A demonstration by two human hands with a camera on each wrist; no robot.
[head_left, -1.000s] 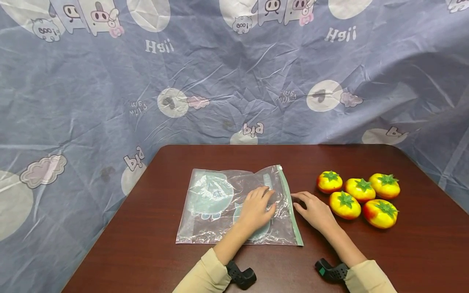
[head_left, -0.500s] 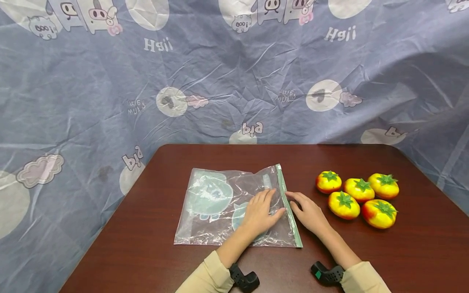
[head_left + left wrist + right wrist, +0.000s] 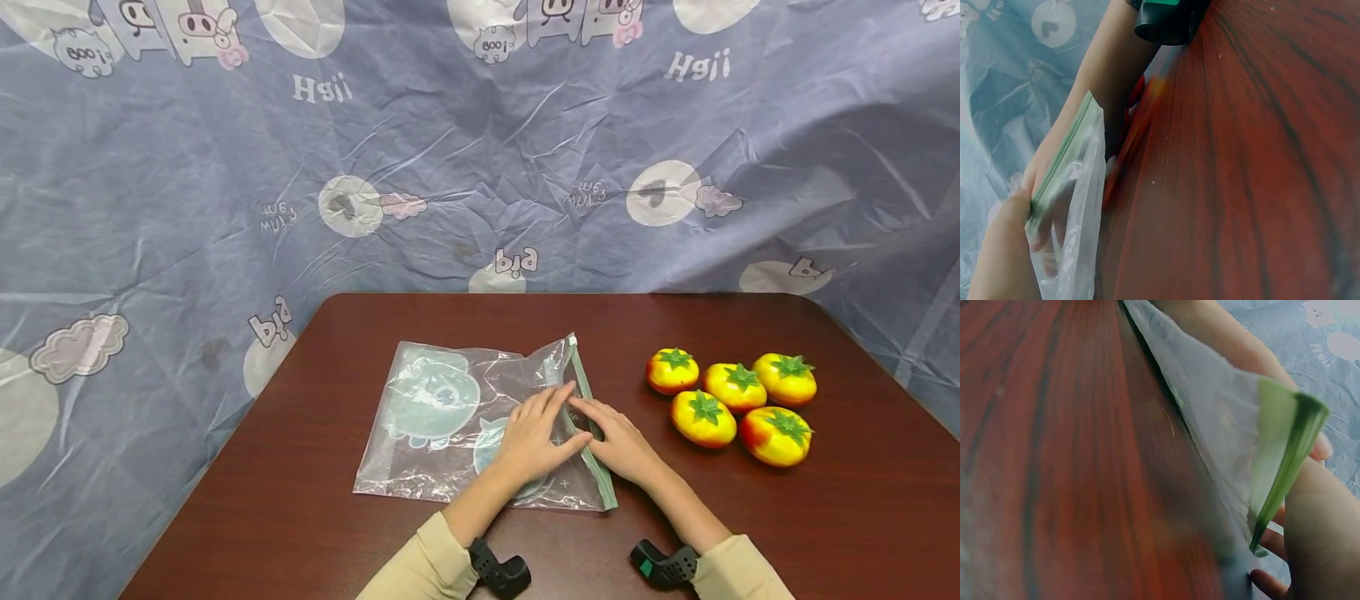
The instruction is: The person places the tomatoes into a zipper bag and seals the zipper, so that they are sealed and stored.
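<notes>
A clear zip bag (image 3: 450, 425) with pale blue animal prints lies on the brown table. Its green zip strip (image 3: 600, 479) runs down the right side, its middle raised and bent leftward. My left hand (image 3: 528, 437) rests on the bag, fingers extended and thumb reaching to the strip. Over the strip from the right comes my right hand (image 3: 622, 446), its index fingertip near the left one and its thumb near the left thumb. In the right wrist view, the raised green strip (image 3: 1291, 456) stands beside the right hand's fingers (image 3: 1272, 542). Plastic partly hides the fingertips.
Several yellow-red persimmon-like fruits (image 3: 703, 419) with green leafy tops sit grouped on the table (image 3: 847, 508), right of the bag. Behind the table hangs a blue-grey printed cloth (image 3: 420, 142). Each wrist wears a black camera mount (image 3: 663, 562).
My right hand has moved left from beside the bag onto its zip strip, which is now raised and bent. The left thumb has reached right to the strip. The fruits stay put.
</notes>
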